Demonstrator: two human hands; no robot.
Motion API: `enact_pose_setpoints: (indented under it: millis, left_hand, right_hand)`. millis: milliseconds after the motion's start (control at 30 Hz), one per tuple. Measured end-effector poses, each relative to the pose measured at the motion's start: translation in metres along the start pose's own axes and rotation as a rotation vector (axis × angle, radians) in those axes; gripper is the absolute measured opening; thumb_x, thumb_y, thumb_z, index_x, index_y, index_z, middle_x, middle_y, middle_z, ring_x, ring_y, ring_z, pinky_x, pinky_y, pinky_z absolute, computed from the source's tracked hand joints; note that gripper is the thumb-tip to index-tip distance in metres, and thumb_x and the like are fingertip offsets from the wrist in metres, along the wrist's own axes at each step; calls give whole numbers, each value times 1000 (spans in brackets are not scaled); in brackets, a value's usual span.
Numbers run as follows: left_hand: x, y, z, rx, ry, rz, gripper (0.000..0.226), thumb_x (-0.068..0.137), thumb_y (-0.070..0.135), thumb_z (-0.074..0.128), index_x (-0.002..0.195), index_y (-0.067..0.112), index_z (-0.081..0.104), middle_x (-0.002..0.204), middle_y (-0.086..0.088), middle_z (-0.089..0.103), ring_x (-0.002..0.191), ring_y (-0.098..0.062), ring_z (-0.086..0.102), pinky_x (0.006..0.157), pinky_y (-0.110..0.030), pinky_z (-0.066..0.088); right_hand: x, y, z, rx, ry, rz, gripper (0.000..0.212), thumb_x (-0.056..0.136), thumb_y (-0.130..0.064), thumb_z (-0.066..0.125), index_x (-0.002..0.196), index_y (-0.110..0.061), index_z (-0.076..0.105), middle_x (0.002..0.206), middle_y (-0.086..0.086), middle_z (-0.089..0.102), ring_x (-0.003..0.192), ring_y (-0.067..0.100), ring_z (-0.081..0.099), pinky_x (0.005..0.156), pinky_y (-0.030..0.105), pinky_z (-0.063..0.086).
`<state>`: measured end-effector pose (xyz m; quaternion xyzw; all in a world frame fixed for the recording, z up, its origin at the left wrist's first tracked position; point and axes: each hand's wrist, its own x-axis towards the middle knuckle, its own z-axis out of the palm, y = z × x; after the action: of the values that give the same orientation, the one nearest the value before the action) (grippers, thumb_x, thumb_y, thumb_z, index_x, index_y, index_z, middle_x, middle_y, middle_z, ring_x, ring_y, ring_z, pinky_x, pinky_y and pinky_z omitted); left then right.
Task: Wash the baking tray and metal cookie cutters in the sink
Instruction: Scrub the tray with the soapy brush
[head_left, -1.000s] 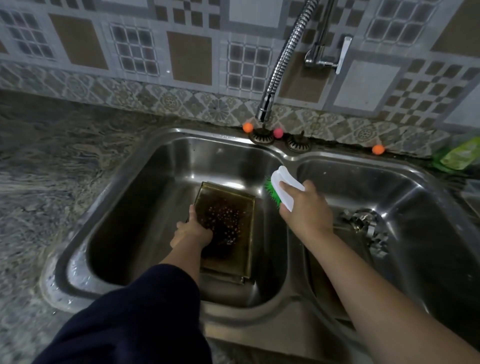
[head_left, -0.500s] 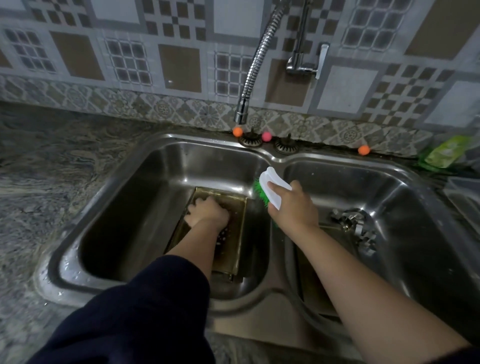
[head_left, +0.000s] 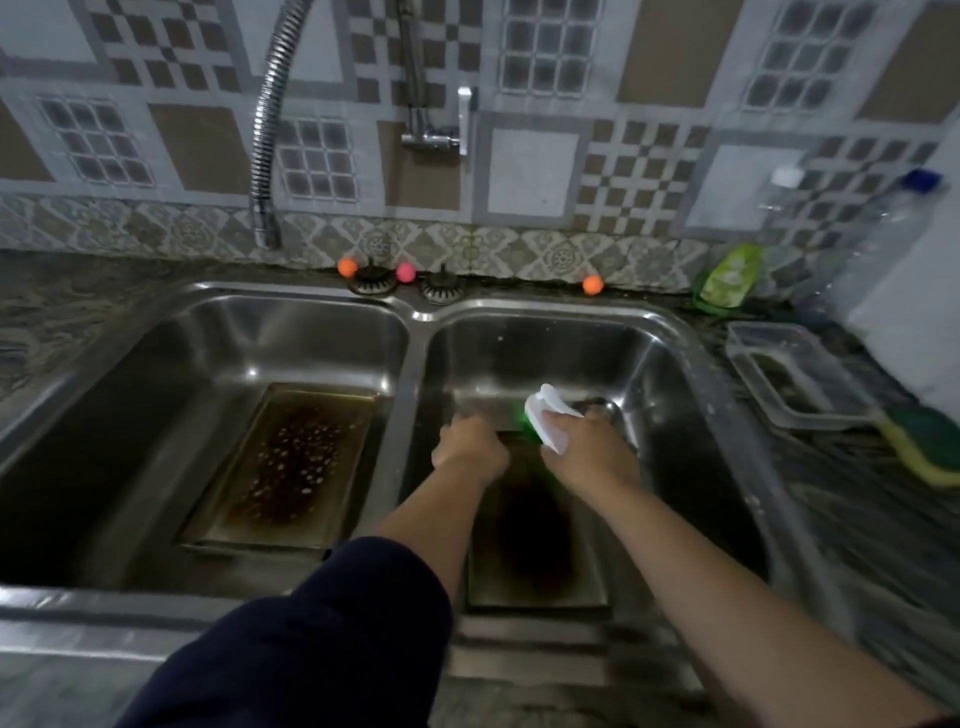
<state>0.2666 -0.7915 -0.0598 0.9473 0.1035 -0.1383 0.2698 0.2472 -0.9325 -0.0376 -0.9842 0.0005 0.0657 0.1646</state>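
- Baking tray (head_left: 291, 462): rectangular, dark burnt-on stains across its floor; lies flat on the bottom of the left basin of the sink, no hand on it.
- Second tray (head_left: 535, 561): dark-stained, lies in the right basin under both forearms; its far end is hidden by the hands.
- Right hand (head_left: 587, 457): fingers curled round the white handle of a scrub brush (head_left: 548, 423) with green bristles, held low in the right basin over the second tray's far end.
- Left hand (head_left: 470, 449): in the right basin just beside the right hand, at the tray's far edge; blurred, so fingers curled or straight cannot be told. Dark sleeve pushed up the forearm.
- Double sink (head_left: 415, 332): stainless steel, set in a mottled stone counter.
- Flexible faucet hose (head_left: 267, 156): hangs above the left basin's back rim.
- Clear plastic container (head_left: 795, 374): on the counter right of the sink, a yellow-green sponge (head_left: 924, 449) near it.
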Motion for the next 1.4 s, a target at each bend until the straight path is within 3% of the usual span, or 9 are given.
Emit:
enact_pose_setpoints:
  millis: [300, 533, 667, 767, 900, 1067, 1200, 1233, 1400]
  left_hand:
    - [19, -7, 77, 192, -182, -243, 60, 94, 17, 51, 149, 9, 27, 148, -15, 37, 135, -32, 38, 108, -39, 34]
    - [22, -12, 86, 256, -140, -287, 54, 101, 10, 35, 151, 9, 15, 153, -18, 25, 140, -30, 31, 108, -35, 34]
    - [1, 7, 65, -27, -189, -207, 60, 102, 13, 38, 152, 8, 4, 149, -17, 30, 111, -20, 52, 86, -13, 44]
    - [-15, 5, 48, -97, -276, -147, 88, 97, 11, 51, 150, 18, -20, 147, -27, 34, 128, -36, 44, 100, -28, 36]
    - [-19, -5, 34, -200, -298, -102, 104, 92, 14, 58, 145, 29, -30, 146, -25, 39, 126, -36, 48, 107, -36, 36]
    - [-34, 7, 17, -402, -201, 63, 92, 95, 26, 58, 151, 37, -14, 143, -14, 44, 126, -33, 49, 99, -35, 42]
    - [-39, 15, 10, -505, -144, 156, 80, 96, 8, 51, 152, 40, 3, 124, -13, 57, 86, -20, 64, 56, -20, 52]
    - [-39, 16, 6, -539, -128, 168, 81, 96, 6, 50, 150, 43, 4, 119, -10, 58, 85, -18, 64, 53, -20, 52]
    - [-36, 30, -16, -707, 21, 196, 83, 97, 1, 44, 137, 64, 8, 121, 4, 55, 104, -24, 60, 66, -37, 59]
  right_hand:
    - [6, 64, 16, -7, -80, -97, 51, 92, -38, 55, 141, -38, 42, 134, 10, 46, 119, 30, 48, 94, 36, 44]
    - [12, 80, 16, 18, -73, -182, 48, 93, -34, 53, 140, -34, 43, 128, 10, 51, 113, 29, 52, 85, 35, 47]
    - [13, 84, 12, 43, -74, -180, 46, 93, -33, 53, 139, -32, 45, 129, 11, 49, 113, 29, 53, 84, 35, 48]
    - [12, 84, 2, 25, -72, -175, 44, 92, -35, 52, 135, -35, 45, 129, 12, 49, 111, 31, 54, 86, 38, 50]
    - [8, 89, -26, 80, -7, -146, 44, 91, -37, 53, 135, -36, 47, 132, 10, 47, 112, 31, 55, 87, 38, 50]
    - [15, 103, -89, 127, 148, -112, 42, 88, -41, 60, 130, -36, 57, 128, 11, 57, 107, 27, 60, 88, 33, 50]
    - [28, 124, -135, 220, 261, -9, 31, 85, -44, 65, 113, -33, 70, 117, 1, 68, 102, 23, 64, 76, 30, 47]
    - [30, 131, -143, 212, 292, 5, 30, 86, -43, 64, 113, -32, 70, 116, 2, 69, 101, 24, 64, 75, 31, 47]
    - [50, 168, -163, 173, 433, 133, 32, 87, -41, 63, 115, -26, 70, 123, 9, 62, 104, 31, 62, 84, 40, 52]
